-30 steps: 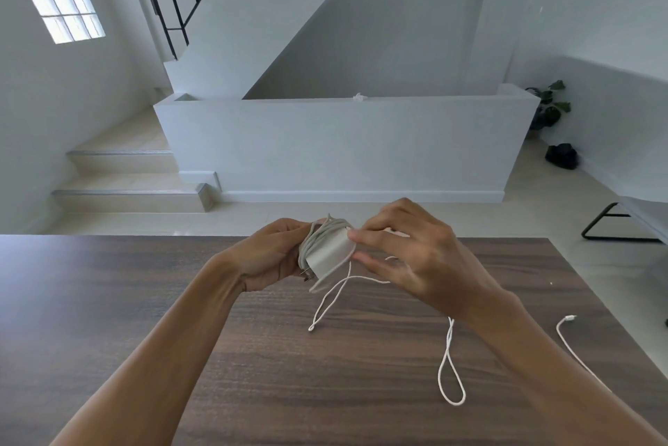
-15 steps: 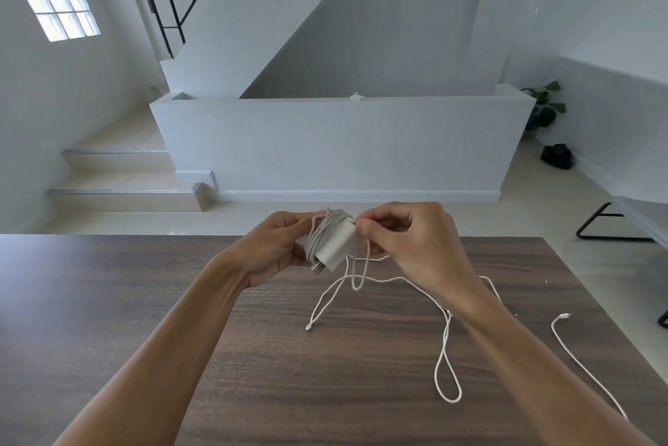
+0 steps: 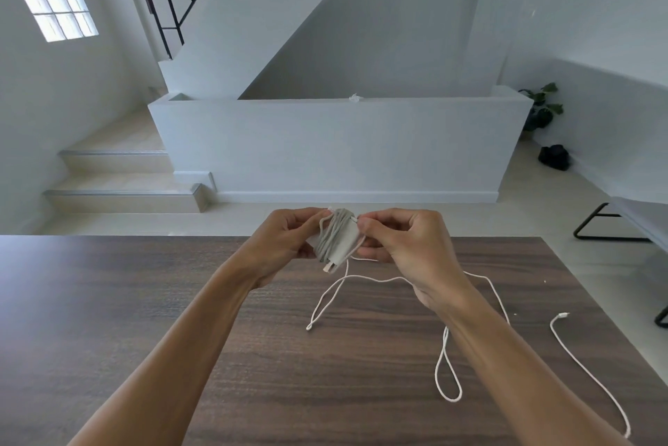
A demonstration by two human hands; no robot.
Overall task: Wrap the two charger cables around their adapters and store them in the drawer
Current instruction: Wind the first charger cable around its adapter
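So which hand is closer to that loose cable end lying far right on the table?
Right. The right hand is up at the adapter, left of the cable end; the left hand is farther left.

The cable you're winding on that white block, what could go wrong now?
The loose cable trailing under the right hand has a loop lying on the table; it might knot as it is pulled in. The left hand holds the adapter by its side only, so the finished coils could slip off.
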